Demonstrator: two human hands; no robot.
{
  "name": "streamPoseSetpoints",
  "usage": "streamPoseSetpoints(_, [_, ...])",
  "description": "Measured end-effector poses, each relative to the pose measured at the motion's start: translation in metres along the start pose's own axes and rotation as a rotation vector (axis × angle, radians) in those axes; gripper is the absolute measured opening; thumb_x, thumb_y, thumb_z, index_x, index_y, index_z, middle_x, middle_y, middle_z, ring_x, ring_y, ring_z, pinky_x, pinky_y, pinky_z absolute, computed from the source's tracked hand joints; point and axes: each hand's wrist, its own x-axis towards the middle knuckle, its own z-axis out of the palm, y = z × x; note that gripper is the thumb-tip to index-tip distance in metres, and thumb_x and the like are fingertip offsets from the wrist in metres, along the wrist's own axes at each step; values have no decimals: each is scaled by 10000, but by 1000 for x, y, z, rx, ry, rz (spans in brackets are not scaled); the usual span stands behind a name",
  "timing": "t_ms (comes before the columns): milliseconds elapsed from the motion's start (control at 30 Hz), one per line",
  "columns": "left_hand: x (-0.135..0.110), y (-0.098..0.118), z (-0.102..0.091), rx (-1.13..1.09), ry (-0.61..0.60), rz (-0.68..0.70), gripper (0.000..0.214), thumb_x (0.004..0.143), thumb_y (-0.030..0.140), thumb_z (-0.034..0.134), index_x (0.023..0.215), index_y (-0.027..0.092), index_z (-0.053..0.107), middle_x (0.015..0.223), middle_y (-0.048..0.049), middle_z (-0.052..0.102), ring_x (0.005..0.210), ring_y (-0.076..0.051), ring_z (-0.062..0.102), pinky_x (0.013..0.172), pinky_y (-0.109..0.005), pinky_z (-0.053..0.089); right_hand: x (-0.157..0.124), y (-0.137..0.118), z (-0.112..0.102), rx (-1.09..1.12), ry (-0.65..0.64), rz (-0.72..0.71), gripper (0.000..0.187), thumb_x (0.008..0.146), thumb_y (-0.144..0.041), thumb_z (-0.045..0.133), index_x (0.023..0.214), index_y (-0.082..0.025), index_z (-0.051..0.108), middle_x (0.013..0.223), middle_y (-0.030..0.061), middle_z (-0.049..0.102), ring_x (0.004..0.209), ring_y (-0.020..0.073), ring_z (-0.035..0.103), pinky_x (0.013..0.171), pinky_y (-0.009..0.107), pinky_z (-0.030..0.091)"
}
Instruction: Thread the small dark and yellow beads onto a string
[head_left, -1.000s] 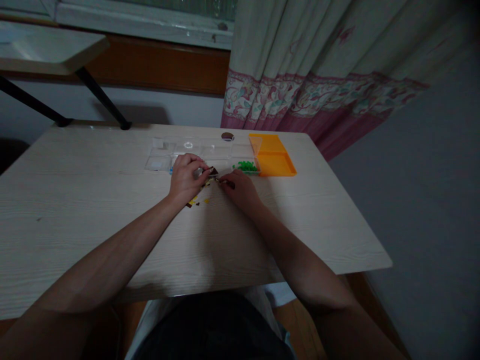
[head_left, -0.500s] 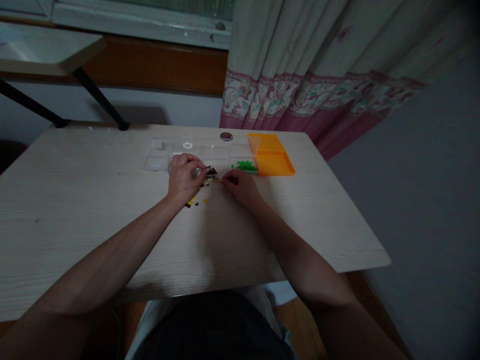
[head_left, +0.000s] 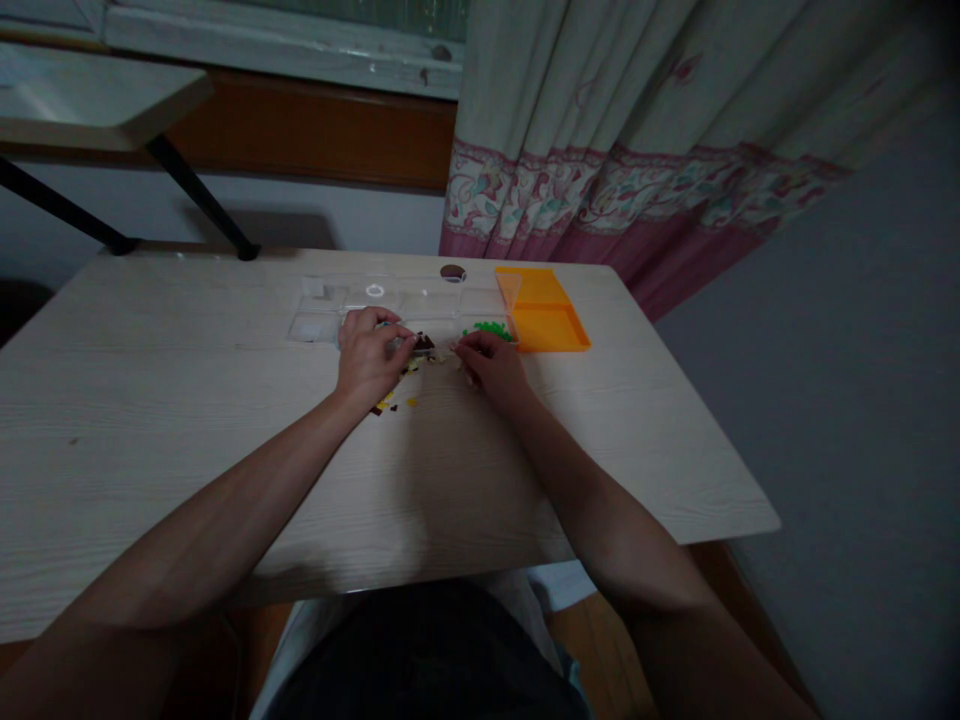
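My left hand [head_left: 369,356] is at the near side of a clear plastic compartment box [head_left: 429,303], thumb and forefinger closed at the compartment of dark brown pieces [head_left: 424,342]. What that pinch holds is too small to make out. My right hand [head_left: 495,370] hovers by the compartment with small green pieces [head_left: 491,329], its fingertips pressed together; whatever is between them I cannot name. Between and below the hands lie small pale and dark bits [head_left: 433,360], and nearer to me several yellow pieces [head_left: 387,400] and brown ones are scattered on the table.
An open orange case [head_left: 551,325] lies right of the clear box. Behind the box is a dark brown disc [head_left: 452,272]. A raised shelf [head_left: 97,100] on black legs stands at the table's [head_left: 187,440] back left. A curtain [head_left: 570,180] hangs behind the table.
My right hand has shifted slightly right and up, away from the left, toward the green pieces. My left hand stays in nearly the same place.
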Motion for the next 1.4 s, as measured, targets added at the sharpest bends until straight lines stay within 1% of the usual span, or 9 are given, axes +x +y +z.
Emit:
streamPoseSetpoints(133, [0,-1,0,-1,-5,-3,101,837,333,657,832,249,712,1038,-47,610,1057,-254,483,933,-447,377,0,0,0,57,3,13,283,740,-476,678,772,-229,544,545,-65,492,400,85,419,392,223,322])
streamPoseSetpoints(500, [0,-2,1,9,13,18,117,839,331,650,904,277,731,1029,-50,602,1052,-250,501,927,-459,406,1,1,-1,-11,-16,-1,306,760,-516,655,773,-231,545,520,-65,479,410,93,427,403,224,333])
streamPoseSetpoints(667, [1,-3,1,9,2,33,123,850,320,637,923,275,725,1031,-51,600,1056,-252,502,930,-456,403,0,-1,0,14,-12,6,325,749,-528,666,770,-231,536,518,-69,470,405,88,423,396,220,320])
streamPoseSetpoints(833, [0,4,-2,-19,-24,125,110,855,309,646,930,269,716,1047,-49,597,1067,-237,504,965,-437,401,0,-3,0,36,1,28,335,734,-528,678,768,-229,532,524,-70,464,412,86,416,395,218,322])
streamPoseSetpoints(1000, [-1,8,-2,-54,-99,219,122,843,293,661,954,280,709,1095,-49,590,1093,-231,503,971,-430,406,0,-1,1,80,-6,27,290,741,-479,682,757,-230,534,522,-69,465,407,91,407,395,223,304])
streamPoseSetpoints(1200, [0,10,-5,-60,-175,347,156,855,345,656,985,275,707,1087,-49,602,1060,-226,505,950,-420,408,-5,-6,4,-13,-22,-9,272,744,-462,679,745,-204,592,531,-66,481,423,77,394,430,225,307])
streamPoseSetpoints(1400, [1,13,-8,-60,-194,360,161,855,377,660,960,266,709,1073,-49,607,1055,-228,503,941,-415,409,-9,-9,7,-98,-42,-53,280,751,-454,663,741,-178,620,536,-61,492,473,79,409,490,224,321])
